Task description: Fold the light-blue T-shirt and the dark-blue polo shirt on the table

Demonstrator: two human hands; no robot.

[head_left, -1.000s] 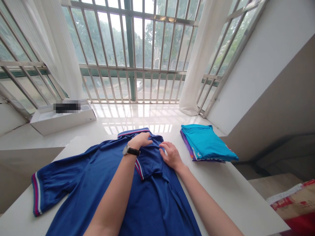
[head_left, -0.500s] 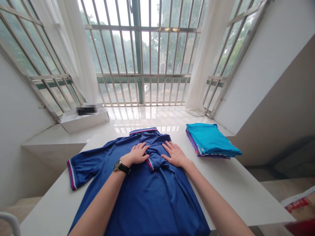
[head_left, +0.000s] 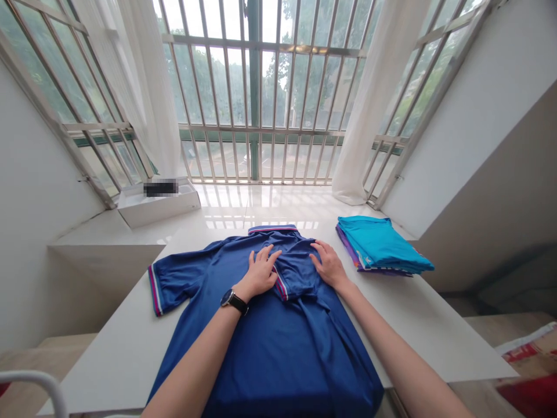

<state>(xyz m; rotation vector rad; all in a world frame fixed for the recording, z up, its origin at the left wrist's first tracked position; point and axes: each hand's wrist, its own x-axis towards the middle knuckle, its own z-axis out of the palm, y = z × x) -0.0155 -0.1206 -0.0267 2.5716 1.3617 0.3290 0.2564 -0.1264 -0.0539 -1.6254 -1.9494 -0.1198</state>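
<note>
A blue polo shirt (head_left: 261,337) with striped cuffs lies spread on the white table (head_left: 426,331). Its right sleeve is folded in over the chest, while the left sleeve (head_left: 167,281) stretches out to the left. My left hand (head_left: 261,271), with a watch on the wrist, rests flat on the shirt just left of the folded sleeve, fingers spread. On the right edge of that fold, near the shoulder, my right hand (head_left: 328,266) lies flat with its fingers stretched out. Neither hand holds anything.
A stack of folded clothes (head_left: 383,249), turquoise on top, sits at the table's right back corner. A white box (head_left: 159,203) stands on the glossy window ledge at left. Barred windows and white curtains rise behind. A white chair rail (head_left: 30,383) shows at bottom left.
Both hands went from pinching the folded sleeve near the collar to lying flat on the shirt either side of it. The view has shifted to the left and back.
</note>
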